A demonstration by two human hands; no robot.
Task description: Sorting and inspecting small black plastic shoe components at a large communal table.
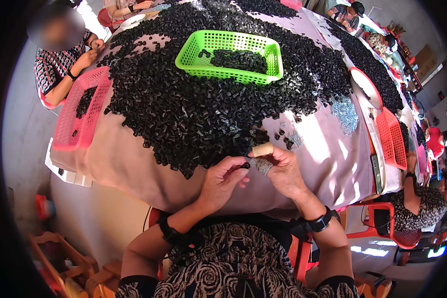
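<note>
Close together at the near edge of the table, both hands meet in front of a big heap of small black plastic parts (184,114). My left hand (222,180) pinches one small black plastic piece (246,165) between thumb and fingertips. Just to its right, my right hand (285,174) is closed, its fingertips brought up to that piece. A tan covering (262,150) wraps one of its fingers and a greyish wrap (261,165) another. Whatever the right fingertips grip is too small to make out. Small metal springs (223,121) lie scattered on the heap.
A green basket (228,78) holding black parts sits on the heap. Clear, glossy small pieces (344,115) are piled at right, near a white bowl (366,88) and a red basket (391,139). A pink basket (64,131) stands left, beside a seated person (59,69).
</note>
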